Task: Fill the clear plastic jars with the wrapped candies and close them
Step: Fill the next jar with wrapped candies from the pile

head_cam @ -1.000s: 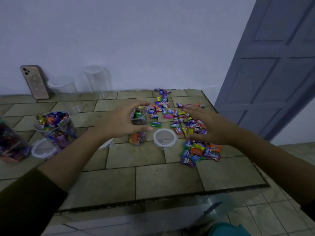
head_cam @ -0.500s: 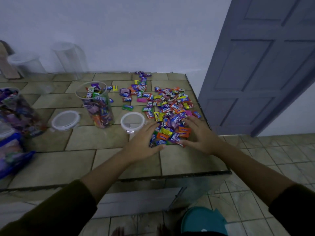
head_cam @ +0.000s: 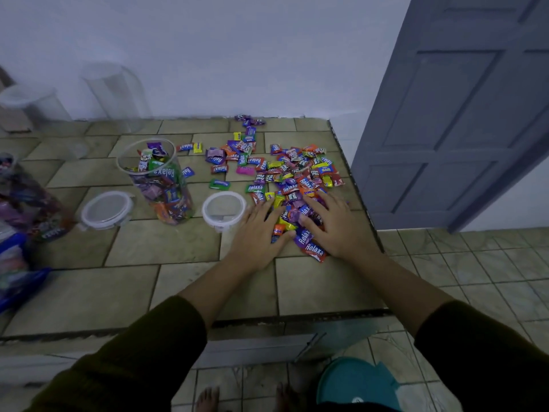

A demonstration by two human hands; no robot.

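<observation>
Tiled floor comes nearest, with a teal tub point(head_cam: 356, 382) at five o'clock under the edge of the bench point(head_cam: 178, 292). On the bench the left hand point(head_cam: 255, 236) and right hand point(head_cam: 335, 227) lie side by side, fingers spread and nearly straight, gripping nothing. They press in on the near end of the wrapped candies point(head_cam: 297, 173), with a small heap caught between the palms. The rest of the candies are strewn toward twelve and one o'clock. A lid point(head_cam: 224, 208) lies flat at the left hand's eleven o'clock, just beside its fingertips. Further out at ten o'clock stands the open jar point(head_cam: 160, 185), long axis upright, mouth up, well filled but not to the rim. The left hand is nearer it, so I judge a scooped load must travel left, over that lid. A second lid point(head_cam: 105, 209) lies at the jar's nine o'clock, and a blurred filled jar point(head_cam: 26, 203) sits at the left edge. Two empty jars point(head_cam: 116, 90) stand against the far wall
</observation>
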